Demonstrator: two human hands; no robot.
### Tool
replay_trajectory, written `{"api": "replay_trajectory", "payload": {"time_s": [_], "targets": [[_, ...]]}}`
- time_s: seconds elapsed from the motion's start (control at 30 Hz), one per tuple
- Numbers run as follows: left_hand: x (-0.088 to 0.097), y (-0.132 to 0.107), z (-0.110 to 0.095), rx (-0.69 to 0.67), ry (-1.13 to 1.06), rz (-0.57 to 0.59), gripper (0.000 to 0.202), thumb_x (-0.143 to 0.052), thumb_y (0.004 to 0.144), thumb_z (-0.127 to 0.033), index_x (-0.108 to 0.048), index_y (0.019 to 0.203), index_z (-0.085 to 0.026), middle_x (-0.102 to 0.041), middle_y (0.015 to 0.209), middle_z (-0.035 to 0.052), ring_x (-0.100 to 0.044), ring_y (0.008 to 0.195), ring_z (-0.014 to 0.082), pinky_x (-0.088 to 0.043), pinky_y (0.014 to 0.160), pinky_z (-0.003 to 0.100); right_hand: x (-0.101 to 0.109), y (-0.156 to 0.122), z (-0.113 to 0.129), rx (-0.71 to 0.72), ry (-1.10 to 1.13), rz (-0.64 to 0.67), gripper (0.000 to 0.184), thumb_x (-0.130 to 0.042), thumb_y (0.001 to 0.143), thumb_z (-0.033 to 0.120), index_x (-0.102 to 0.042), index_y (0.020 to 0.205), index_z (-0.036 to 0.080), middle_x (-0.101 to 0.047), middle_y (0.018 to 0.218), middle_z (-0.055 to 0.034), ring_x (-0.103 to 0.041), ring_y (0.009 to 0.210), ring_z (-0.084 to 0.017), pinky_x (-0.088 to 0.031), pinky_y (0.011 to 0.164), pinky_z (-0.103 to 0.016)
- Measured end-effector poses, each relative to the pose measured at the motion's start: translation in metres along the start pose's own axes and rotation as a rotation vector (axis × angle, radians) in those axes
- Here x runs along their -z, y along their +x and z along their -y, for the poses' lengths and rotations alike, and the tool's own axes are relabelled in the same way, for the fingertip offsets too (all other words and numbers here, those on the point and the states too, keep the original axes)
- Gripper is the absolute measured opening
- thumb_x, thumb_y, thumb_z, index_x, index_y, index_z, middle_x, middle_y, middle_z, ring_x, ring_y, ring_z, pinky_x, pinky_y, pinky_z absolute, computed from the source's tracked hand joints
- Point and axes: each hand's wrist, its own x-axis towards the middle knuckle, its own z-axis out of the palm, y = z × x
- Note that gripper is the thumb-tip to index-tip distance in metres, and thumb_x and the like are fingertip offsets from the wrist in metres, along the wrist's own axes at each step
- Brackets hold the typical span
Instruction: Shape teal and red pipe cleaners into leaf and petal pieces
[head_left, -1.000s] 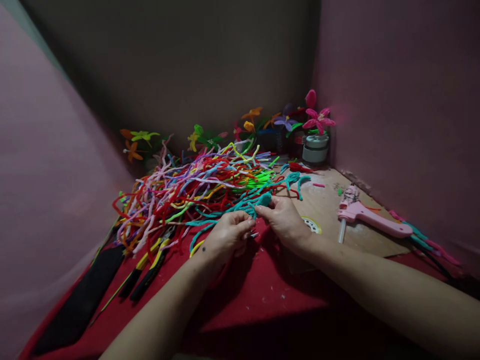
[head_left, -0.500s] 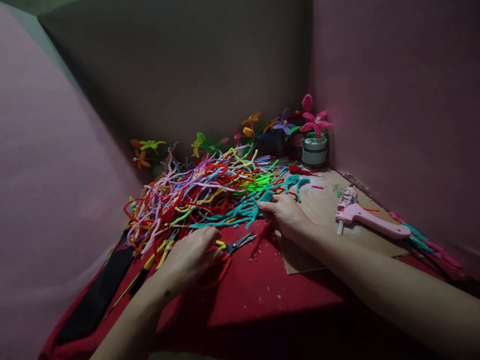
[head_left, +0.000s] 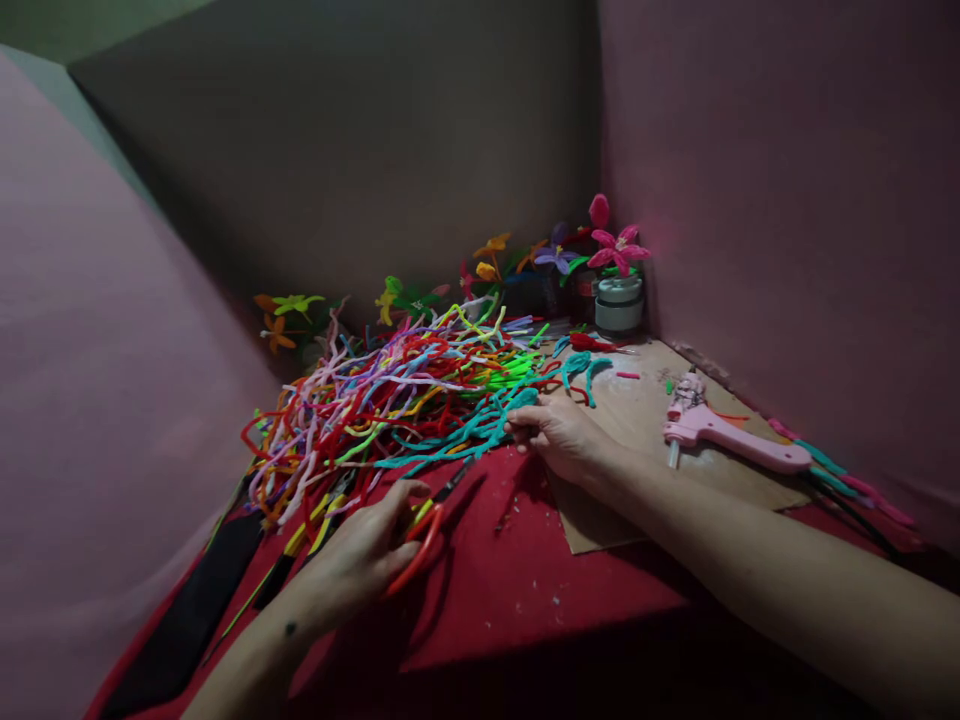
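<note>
My left hand (head_left: 379, 540) is closed round the red and yellow handles of a pair of scissors (head_left: 429, 530), lifted a little off the red cloth. The dark blades point up and right, toward the teal stems. My right hand (head_left: 559, 430) pinches a teal pipe-cleaner piece (head_left: 523, 399), a looped, petal-like shape, at the near right edge of the pile. Loose teal pipe cleaners (head_left: 457, 430) lie just left of those fingertips. Behind them spreads a tangled heap of pipe cleaners (head_left: 390, 380) in many colours.
A pink glue gun (head_left: 727, 435) lies on a cardboard sheet (head_left: 600, 520) at right. Yellow-handled pliers (head_left: 319, 520) and a black strip (head_left: 187, 620) are at left. Pipe-cleaner flowers line the back, one pink flower (head_left: 619, 248) above a pale jar (head_left: 619, 305). Walls rise on both sides.
My left hand has picked the scissors up from the cloth and tilted the blades upward. My right hand stays near the same spot with the teal piece. The view has shifted slightly.
</note>
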Motion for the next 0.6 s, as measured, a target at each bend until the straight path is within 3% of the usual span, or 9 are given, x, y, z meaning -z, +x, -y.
{"api": "replay_trajectory", "payload": {"time_s": [0.07, 0.17, 0.27, 0.37, 0.6], "targets": [[-0.002, 0.001, -0.001, 0.032, -0.036, -0.066, 0.032, -0.050, 0.076, -0.036, -0.047, 0.104, -0.020, -0.060, 0.079, -0.0001, -0.055, 0.069, 0.0153, -0.041, 0.063, 0.024, -0.001, -0.001, 0.000, -0.014, 0.032, 0.006, 0.015, -0.061, 0.056, 0.013, -0.047, 0.059, 0.016, -0.055, 0.054, -0.0002, -0.048, 0.047, -0.009, -0.032, 0.042, -0.022], [-0.008, 0.008, -0.001, 0.014, 0.076, -0.146, 0.029, -0.046, 0.079, -0.039, -0.049, 0.100, -0.019, -0.061, 0.077, 0.0019, -0.057, 0.070, 0.0181, -0.041, 0.065, 0.026, -0.002, -0.002, 0.000, -0.044, 0.047, 0.045, 0.015, -0.062, 0.057, 0.014, -0.047, 0.058, 0.016, -0.057, 0.054, -0.0007, -0.049, 0.048, -0.009, -0.032, 0.042, -0.022], [-0.012, 0.018, -0.003, -0.100, 0.207, -0.202, 0.030, -0.038, 0.083, -0.031, -0.047, 0.108, -0.019, -0.061, 0.095, 0.0080, -0.057, 0.086, 0.0216, -0.041, 0.075, 0.031, -0.002, -0.003, 0.000, -0.062, 0.065, 0.106, 0.014, -0.063, 0.057, 0.014, -0.048, 0.056, 0.015, -0.057, 0.053, -0.0012, -0.049, 0.048, -0.010, -0.032, 0.042, -0.023], [-0.012, 0.026, -0.009, -0.184, 0.237, -0.204, 0.033, -0.034, 0.084, -0.026, -0.046, 0.113, -0.017, -0.057, 0.108, 0.0124, -0.053, 0.097, 0.0236, -0.040, 0.083, 0.035, -0.003, -0.005, 0.002, -0.106, 0.074, 0.165, 0.016, -0.063, 0.057, 0.014, -0.047, 0.052, 0.015, -0.057, 0.052, -0.0016, -0.048, 0.046, -0.009, -0.033, 0.043, -0.023], [-0.015, 0.035, -0.023, -0.280, 0.092, -0.180, 0.034, -0.039, 0.081, -0.024, -0.048, 0.113, -0.018, -0.058, 0.109, 0.0120, -0.052, 0.098, 0.0238, -0.041, 0.084, 0.037, -0.006, -0.012, 0.005, -0.232, 0.049, 0.242, 0.009, -0.058, 0.054, 0.008, -0.050, 0.053, 0.014, -0.055, 0.047, -0.0004, -0.046, 0.042, -0.008, -0.031, 0.041, -0.022]]}}
